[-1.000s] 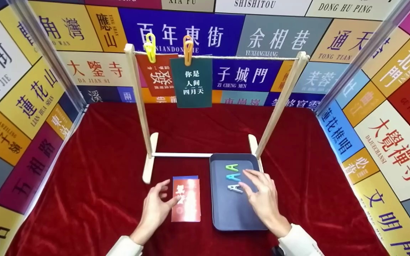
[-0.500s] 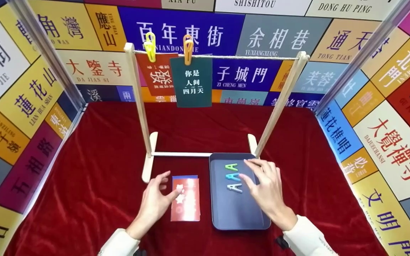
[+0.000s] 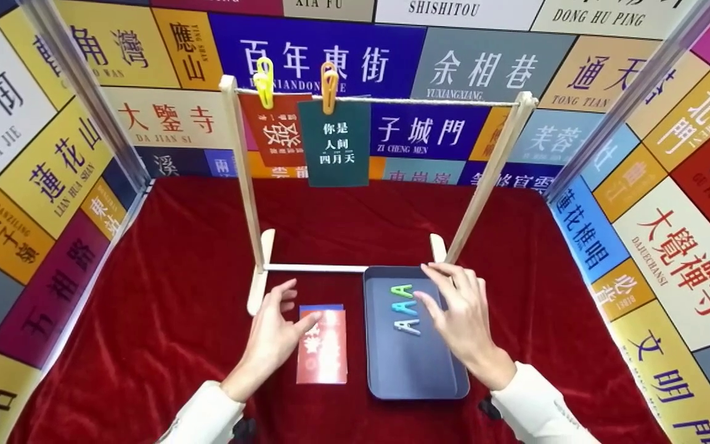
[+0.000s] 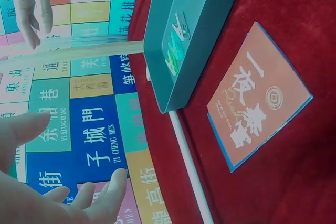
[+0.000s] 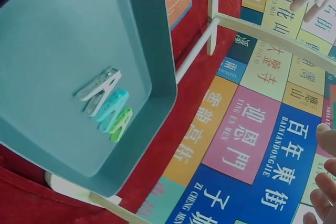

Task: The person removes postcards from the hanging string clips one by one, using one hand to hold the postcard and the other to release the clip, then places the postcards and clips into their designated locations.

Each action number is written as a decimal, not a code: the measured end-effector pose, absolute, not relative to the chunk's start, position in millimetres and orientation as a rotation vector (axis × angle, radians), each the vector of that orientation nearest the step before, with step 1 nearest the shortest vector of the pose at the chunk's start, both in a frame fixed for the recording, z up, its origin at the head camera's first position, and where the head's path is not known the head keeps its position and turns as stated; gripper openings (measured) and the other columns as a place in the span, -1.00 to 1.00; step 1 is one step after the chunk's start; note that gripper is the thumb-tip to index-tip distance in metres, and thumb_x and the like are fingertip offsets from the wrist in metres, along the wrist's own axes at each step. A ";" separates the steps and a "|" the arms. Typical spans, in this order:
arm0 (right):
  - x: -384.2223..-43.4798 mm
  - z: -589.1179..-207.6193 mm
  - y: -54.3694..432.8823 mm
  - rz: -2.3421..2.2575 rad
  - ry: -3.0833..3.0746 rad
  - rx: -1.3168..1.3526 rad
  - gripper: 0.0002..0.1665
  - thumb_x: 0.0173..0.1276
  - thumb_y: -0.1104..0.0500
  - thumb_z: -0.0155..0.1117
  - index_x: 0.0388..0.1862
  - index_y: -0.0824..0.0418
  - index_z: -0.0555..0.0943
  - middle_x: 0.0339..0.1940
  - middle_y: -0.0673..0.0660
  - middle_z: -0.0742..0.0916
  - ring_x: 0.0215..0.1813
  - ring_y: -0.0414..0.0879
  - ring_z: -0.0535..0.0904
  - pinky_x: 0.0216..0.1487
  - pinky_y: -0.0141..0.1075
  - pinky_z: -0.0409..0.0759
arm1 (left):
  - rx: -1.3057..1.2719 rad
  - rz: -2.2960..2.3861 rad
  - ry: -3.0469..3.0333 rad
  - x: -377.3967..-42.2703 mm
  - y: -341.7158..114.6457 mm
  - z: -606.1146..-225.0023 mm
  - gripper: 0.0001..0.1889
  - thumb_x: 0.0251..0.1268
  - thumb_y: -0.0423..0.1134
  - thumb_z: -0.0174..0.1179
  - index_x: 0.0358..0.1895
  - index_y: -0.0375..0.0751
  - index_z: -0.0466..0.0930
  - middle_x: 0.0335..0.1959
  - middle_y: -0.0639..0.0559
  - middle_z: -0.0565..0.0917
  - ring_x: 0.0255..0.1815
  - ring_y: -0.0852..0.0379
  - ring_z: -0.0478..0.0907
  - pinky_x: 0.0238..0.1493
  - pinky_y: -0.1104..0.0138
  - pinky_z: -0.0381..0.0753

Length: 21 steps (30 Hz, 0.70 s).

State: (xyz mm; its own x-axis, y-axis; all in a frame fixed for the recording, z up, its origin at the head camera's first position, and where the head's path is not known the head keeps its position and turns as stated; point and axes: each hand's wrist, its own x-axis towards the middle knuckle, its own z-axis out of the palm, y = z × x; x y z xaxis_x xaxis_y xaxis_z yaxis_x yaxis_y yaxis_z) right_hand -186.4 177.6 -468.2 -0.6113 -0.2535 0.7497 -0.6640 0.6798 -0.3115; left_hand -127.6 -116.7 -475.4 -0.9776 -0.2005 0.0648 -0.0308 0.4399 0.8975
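Note:
My left hand [image 3: 272, 333] hovers by the left side of a small stack of cards, a red card [image 3: 324, 351] over a blue card [image 4: 221, 148]. Its fingers are loosely bent and spread, and nothing is in them. My right hand [image 3: 463, 320] hovers over the right side of a dark tray [image 3: 416, 373], thumb and fingers apart, also holding nothing. In the tray a green clothespin [image 3: 401, 290], a blue clothespin [image 3: 403, 307] and a whitish clothespin [image 3: 407, 326] lie in a row; in the right wrist view my right hand [image 5: 326, 182] is apart from them.
Behind stands a wooden frame [image 3: 247, 185] with a string [image 3: 441, 100] across its top. A yellow clip [image 3: 264, 83] holds a red card [image 3: 275, 132] there, and an orange clip [image 3: 329, 89] holds a dark green card [image 3: 338, 145]. Red cloth [image 3: 164, 308] covers the table.
Both hands have risen a little and shifted forward, the right one also slightly to the right. The cards, tray and clothespins stay where they were.

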 end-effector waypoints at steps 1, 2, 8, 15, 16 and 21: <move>-186.7 -466.8 177.1 0.769 -2.191 0.704 -0.48 0.34 -0.08 0.38 0.11 0.24 0.70 0.05 0.18 0.72 -0.05 0.07 0.54 -0.18 -0.20 0.31 | 0.208 -1.583 -2.516 -129.0 -116.9 -474.1 -0.31 0.10 -0.30 0.49 0.33 -0.30 0.43 0.13 -0.29 0.61 0.13 -0.23 0.60 0.10 0.02 0.73; -187.0 -465.6 176.6 0.776 -2.183 0.706 -0.50 0.30 -0.03 0.43 0.11 0.24 0.70 0.06 0.19 0.72 -0.05 0.07 0.54 -0.18 -0.20 0.31 | 0.210 -1.602 -2.502 -130.5 -117.1 -473.1 -0.32 0.10 -0.31 0.48 0.32 -0.30 0.43 0.12 -0.29 0.61 0.13 -0.23 0.60 0.09 0.03 0.73; -187.3 -457.1 171.1 0.803 -2.154 0.717 -0.41 0.05 0.30 0.58 0.13 0.26 0.68 0.08 0.20 0.71 -0.04 0.07 0.54 -0.15 -0.20 0.31 | 0.178 -1.700 -2.386 -136.9 -117.7 -466.2 -0.41 0.12 -0.36 0.46 0.25 -0.33 0.50 0.09 -0.30 0.65 0.10 -0.21 0.65 0.03 0.12 0.78; -191.5 -442.7 162.0 0.817 -2.135 0.741 -0.34 0.03 0.28 0.61 0.18 0.25 0.66 0.12 0.22 0.69 -0.03 0.07 0.57 -0.14 -0.19 0.32 | 0.133 -1.728 -2.321 -144.9 -119.8 -454.3 -0.43 0.11 -0.40 0.46 0.23 -0.33 0.53 0.09 -0.31 0.62 0.10 -0.21 0.65 0.00 0.14 0.80; -192.3 -440.8 160.9 0.816 -2.136 0.741 -0.34 0.03 0.27 0.61 0.19 0.24 0.66 0.12 0.22 0.69 0.00 0.07 0.58 -0.13 -0.19 0.33 | 0.131 -1.728 -2.320 -146.2 -120.4 -452.4 -0.43 0.10 -0.41 0.46 0.24 -0.32 0.53 0.09 -0.30 0.62 0.11 -0.21 0.65 0.01 0.14 0.80; -196.0 -433.2 156.5 0.799 -2.134 0.744 -0.35 0.04 0.22 0.61 0.18 0.25 0.66 0.12 0.21 0.69 0.17 0.10 0.58 -0.10 -0.16 0.35 | 0.133 -1.737 -2.297 -151.6 -122.0 -443.4 -0.43 0.08 -0.42 0.47 0.23 -0.29 0.56 0.12 -0.30 0.64 0.12 -0.22 0.66 0.02 0.17 0.79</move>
State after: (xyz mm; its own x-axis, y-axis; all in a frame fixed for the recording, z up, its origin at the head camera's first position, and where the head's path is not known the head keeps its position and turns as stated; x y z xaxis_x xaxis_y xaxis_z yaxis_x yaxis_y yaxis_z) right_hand -196.0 156.5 -433.2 -0.5682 -0.2538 0.7828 -0.7055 0.6400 -0.3046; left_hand -151.6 -122.0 -443.4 -0.9627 -0.2261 0.1488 0.0816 0.2817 0.9560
